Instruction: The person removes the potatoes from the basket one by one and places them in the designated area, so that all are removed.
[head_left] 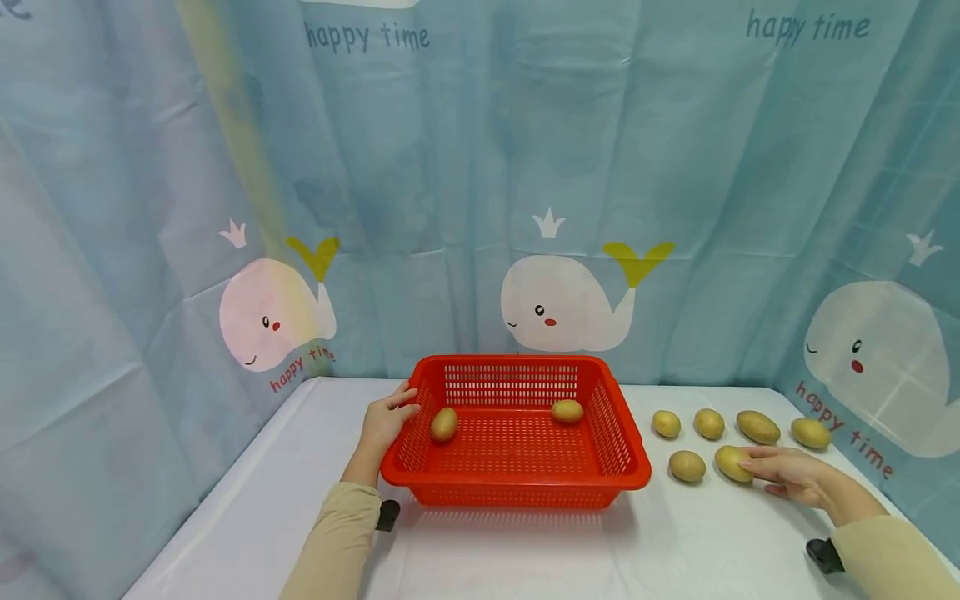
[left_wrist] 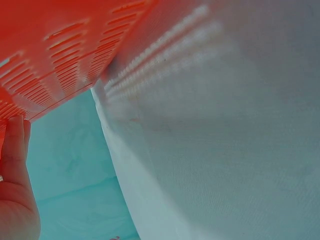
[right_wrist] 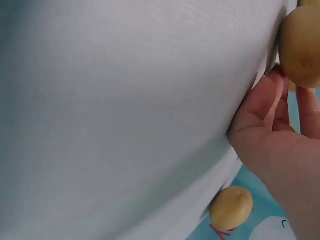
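A red plastic basket (head_left: 517, 481) with slotted walls stands on the white table. Inside it lie two potatoes, one potato (head_left: 444, 424) near the left wall and another potato (head_left: 567, 411) at the back right. My left hand (head_left: 383, 425) holds the basket's left rim, its fingertips against the outer wall in the left wrist view. To the right, my right hand (head_left: 795, 476) grips a potato (head_left: 731, 463) at the table surface, thumb and fingertips on its side. That potato (right_wrist: 301, 47) fills the upper right of the right wrist view.
One potato (head_left: 687, 466) lies left of the held one. Behind them is a row of several potatoes (head_left: 757, 427), ending with a potato (head_left: 811, 432) near the table's right edge. A blue curtain (head_left: 450, 167) with whale prints hangs around the white table (head_left: 517, 558).
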